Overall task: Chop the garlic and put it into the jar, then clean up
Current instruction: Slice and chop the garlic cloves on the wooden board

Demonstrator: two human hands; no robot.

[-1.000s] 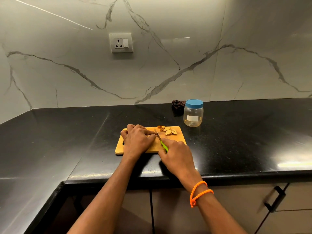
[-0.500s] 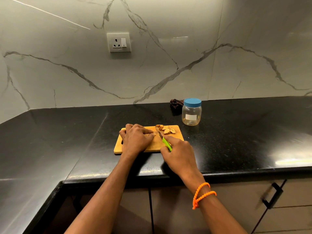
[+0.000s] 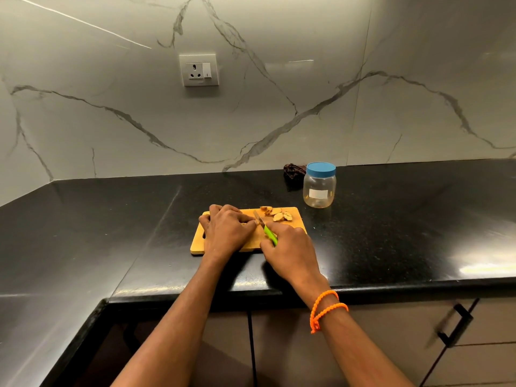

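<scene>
Garlic (image 3: 277, 215): cut pieces in a small loose pile at far end of cutting board (image 3: 251, 241), just beyond knife tip and well ahead of right-hand grip. Pale tan slices with browner edges, irregular, several touching; count not readable. Piece under cut mostly hidden beneath left fingertips, close beside blade.

Change against half a second back: slight only. Knife (image 3: 265, 226) angle a little steeper toward far edge, blade set close against left fingertips. Pile unshifted, board unshifted. Judged as one more stroke in an ongoing run of slicing; chopping stage not finished, transfer and clean-up not started.

Right hand (image 3: 290, 250): clenched round green handle, knuckles up, nearest desk front edge. Blade projecting forward and left from that grip.

Left hand (image 3: 226, 230): directly left of knife grip, fingers curled down onto board, pressing or pinching something at fingertips; exact hold cannot be told.

Jar (image 3: 319, 185): beyond and right of knife grip, standing upright on desk (image 3: 405, 219), apart from board. Blue lid on; clear body, white label, apparently nothing chopped inside. Lid removal needed before any transfer.

Dark crumpled item (image 3: 293, 171): behind jar on its left side, against wall; nature unclear.

Orange cord band (image 3: 325, 308): on right wrist.

Wall socket (image 3: 198, 70): high above, clear of work.
</scene>
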